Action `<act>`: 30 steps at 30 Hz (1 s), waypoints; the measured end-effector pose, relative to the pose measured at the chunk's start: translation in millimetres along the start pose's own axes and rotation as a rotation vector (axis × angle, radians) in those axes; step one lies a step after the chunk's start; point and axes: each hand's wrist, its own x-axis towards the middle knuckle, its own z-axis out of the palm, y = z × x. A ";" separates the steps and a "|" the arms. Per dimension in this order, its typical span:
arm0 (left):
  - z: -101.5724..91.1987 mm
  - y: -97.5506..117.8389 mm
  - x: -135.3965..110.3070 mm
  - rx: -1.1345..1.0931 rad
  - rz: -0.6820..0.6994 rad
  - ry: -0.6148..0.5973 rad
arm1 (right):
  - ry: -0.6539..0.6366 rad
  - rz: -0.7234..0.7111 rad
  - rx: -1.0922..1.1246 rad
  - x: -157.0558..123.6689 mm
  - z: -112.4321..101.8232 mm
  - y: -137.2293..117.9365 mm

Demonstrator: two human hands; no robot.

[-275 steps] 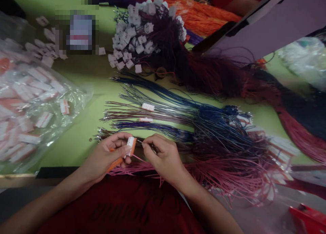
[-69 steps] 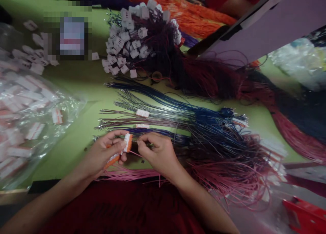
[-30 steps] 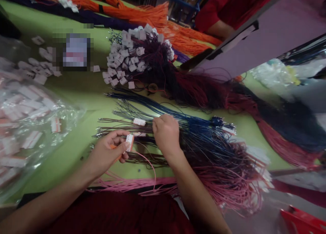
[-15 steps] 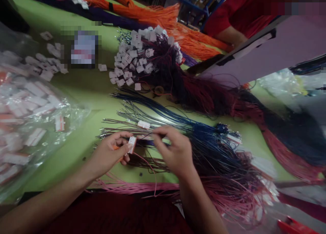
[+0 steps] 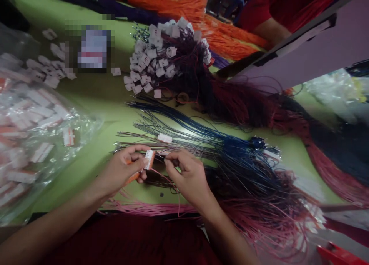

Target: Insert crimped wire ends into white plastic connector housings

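Note:
My left hand [image 5: 128,167] is closed on a white and orange connector [image 5: 149,159], pinched between thumb and fingers. Something orange [image 5: 133,176] also shows under the palm of that hand. A pink wire [image 5: 165,175] runs out of the connector's right side and hangs down in a loop. My right hand [image 5: 186,170] pinches a thin dark wire [image 5: 161,157] just right of the connector. Whether the wire's tip is inside the connector I cannot tell. Beneath both hands lie bundles of dark wires [image 5: 198,140], with another white connector [image 5: 165,137] resting on them.
On the left, a clear plastic bag [image 5: 86,120] holds several white and orange connectors. Behind lies a bundle with white housings [image 5: 144,61], and orange wires [image 5: 184,7] beyond. Pink wires [image 5: 144,209] run along the near edge. A co-worker's arm [image 5: 272,32] shows behind a pale panel [image 5: 296,53].
My right hand has moved left and slightly down, closer to the connector, with the dark wire still pinched. The left hand keeps its hold on the connector. The view has shifted slightly.

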 end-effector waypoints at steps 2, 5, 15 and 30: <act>0.1 -0.2 0.6 -0.001 0.001 -0.009 | 0.009 -0.013 -0.019 -1.5 -1.6 -5.1; 0.2 -0.1 0.7 -0.011 0.003 -0.020 | -0.021 -0.024 -0.038 -5.2 -3.2 -10.4; -2.4 -2.1 0.9 0.009 0.016 -0.044 | -0.160 0.150 0.083 -3.1 -1.1 -8.4; -0.8 -8.5 2.1 0.000 0.039 -0.042 | -0.184 0.210 0.214 0.1 14.7 -4.7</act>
